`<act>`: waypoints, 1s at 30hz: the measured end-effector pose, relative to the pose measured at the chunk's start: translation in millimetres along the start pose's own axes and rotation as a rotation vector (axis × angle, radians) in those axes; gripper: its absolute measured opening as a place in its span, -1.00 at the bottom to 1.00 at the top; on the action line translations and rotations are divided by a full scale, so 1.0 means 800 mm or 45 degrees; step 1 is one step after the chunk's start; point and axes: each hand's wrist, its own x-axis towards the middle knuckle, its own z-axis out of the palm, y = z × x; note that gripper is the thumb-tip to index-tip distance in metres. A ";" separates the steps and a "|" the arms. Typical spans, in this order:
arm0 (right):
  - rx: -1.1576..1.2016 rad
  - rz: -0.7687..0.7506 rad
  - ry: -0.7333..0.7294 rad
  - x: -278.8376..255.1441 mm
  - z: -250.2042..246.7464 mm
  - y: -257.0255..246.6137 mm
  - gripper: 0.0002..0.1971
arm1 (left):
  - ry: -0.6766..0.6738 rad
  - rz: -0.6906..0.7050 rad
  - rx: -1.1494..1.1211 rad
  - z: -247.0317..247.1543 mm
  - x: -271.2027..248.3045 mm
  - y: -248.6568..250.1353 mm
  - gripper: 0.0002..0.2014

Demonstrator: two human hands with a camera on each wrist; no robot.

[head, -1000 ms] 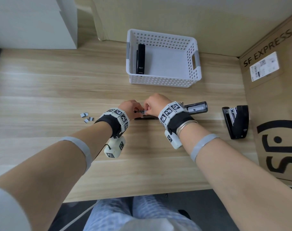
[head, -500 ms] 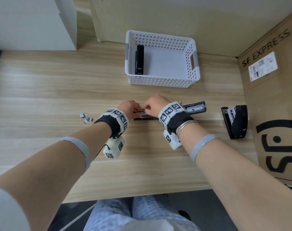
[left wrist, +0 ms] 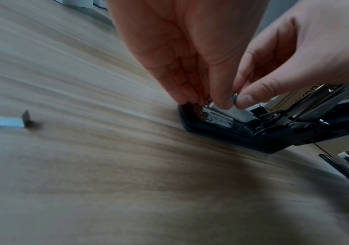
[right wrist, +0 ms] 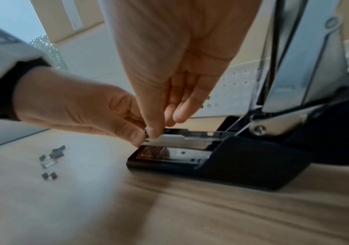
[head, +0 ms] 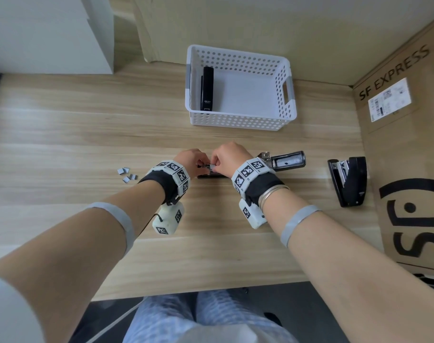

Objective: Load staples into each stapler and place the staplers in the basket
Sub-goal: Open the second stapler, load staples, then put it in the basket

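A black stapler [head: 287,162] lies open at the table's middle, its lid flipped back to the right. My left hand [head: 200,166] pinches the front end of its metal magazine [right wrist: 190,138]. My right hand [head: 214,167] pinches a silvery staple strip [left wrist: 235,112] over that magazine, thumb [right wrist: 154,131] pressing down. The black base [right wrist: 222,167] rests flat on the wood. A second black stapler [head: 349,180] lies at the right. A third black stapler [head: 207,89] lies inside the white basket [head: 289,95] at the back. Loose staple pieces [head: 128,174] lie left of my left wrist.
A large cardboard box [head: 409,134] marked SF EXPRESS walls off the right side, close to the second stapler. A white cabinet [head: 50,33] stands at the back left. The table's front edge [head: 211,290] runs just above my lap.
Both hands stay at the front of the open stapler, with only small finger movements over the magazine. Nothing else on the table has moved.
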 end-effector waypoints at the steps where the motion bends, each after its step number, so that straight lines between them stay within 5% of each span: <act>1: -0.002 -0.003 0.006 0.001 0.002 -0.001 -0.82 | -0.005 0.001 0.012 0.000 0.000 0.000 -0.71; 17: 0.115 0.150 0.035 0.019 0.013 -0.004 -0.95 | 0.009 0.053 -0.023 -0.005 -0.003 -0.003 -0.73; 23: 0.018 0.249 -0.015 0.016 -0.003 0.007 -0.85 | 0.024 0.050 -0.016 -0.011 -0.006 -0.003 -0.67; 30: 0.062 0.244 0.061 0.009 -0.001 0.000 -0.87 | 0.007 -0.061 0.125 -0.044 -0.035 -0.051 -0.64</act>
